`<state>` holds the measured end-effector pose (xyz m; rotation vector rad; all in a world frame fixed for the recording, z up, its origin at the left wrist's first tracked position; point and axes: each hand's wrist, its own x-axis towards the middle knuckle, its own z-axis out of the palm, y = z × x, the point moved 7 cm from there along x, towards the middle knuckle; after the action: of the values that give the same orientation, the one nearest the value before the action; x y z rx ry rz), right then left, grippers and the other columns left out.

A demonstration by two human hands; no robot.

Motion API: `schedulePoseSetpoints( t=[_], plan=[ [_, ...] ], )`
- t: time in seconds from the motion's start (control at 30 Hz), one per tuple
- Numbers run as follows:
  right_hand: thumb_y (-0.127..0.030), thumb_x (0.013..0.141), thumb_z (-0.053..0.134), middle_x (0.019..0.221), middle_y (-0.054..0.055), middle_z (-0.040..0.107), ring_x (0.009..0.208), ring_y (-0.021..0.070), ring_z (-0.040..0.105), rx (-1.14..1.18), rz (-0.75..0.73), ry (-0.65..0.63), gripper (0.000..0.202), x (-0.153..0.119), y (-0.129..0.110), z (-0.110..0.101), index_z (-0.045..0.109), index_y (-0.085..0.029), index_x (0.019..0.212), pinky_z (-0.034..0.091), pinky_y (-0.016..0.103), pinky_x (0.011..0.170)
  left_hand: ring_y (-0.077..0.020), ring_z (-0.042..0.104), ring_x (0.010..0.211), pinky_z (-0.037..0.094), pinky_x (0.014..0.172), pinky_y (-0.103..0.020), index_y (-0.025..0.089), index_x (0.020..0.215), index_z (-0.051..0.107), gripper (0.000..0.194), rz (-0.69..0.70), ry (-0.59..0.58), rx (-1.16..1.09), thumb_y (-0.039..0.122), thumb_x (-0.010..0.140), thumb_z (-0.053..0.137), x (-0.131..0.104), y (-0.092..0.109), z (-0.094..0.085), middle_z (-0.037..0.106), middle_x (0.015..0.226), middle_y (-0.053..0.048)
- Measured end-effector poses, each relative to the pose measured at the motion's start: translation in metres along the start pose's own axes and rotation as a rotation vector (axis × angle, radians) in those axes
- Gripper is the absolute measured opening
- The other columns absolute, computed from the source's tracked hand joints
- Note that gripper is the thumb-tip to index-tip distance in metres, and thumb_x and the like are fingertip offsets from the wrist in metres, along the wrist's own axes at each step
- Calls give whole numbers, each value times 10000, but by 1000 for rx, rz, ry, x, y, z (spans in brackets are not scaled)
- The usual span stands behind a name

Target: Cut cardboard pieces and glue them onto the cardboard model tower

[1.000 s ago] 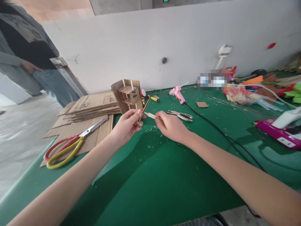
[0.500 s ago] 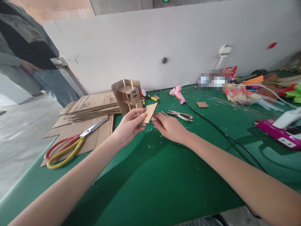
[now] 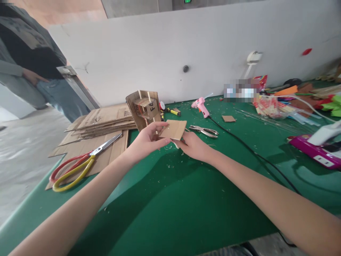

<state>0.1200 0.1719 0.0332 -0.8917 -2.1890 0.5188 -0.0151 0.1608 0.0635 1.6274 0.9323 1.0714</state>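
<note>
Above the green tabletop [image 3: 191,199], one small, flat, four-sided piece of tan cardboard [image 3: 174,129] is pinched between thumb and fingers of the left hand [image 3: 146,141]. Just beside its right edge is the right hand [image 3: 196,147], fingertips hidden, their grip impossible to tell. Beyond lie one silver metal plier-like tool [image 3: 197,128] and one pink glue gun [image 3: 201,106].

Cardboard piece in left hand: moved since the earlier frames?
Yes. The cardboard piece has shifted right, closer to the silver hand tool on the green table, and turned from edge-on to show its broad face.
</note>
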Motion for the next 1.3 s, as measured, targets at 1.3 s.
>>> schedulePoseSetpoints(
  t=[1.3],
  plan=[
    [-150,926,362,1014,105,664,926,219,611,-569,246,149,280,6,31,-61,630,-145,1009,459,308,710,-72,463,455,367,455,-203,220,845,337,202,12,127,228,349,913,477,8,-41,-13,475,583,83]
  ],
)
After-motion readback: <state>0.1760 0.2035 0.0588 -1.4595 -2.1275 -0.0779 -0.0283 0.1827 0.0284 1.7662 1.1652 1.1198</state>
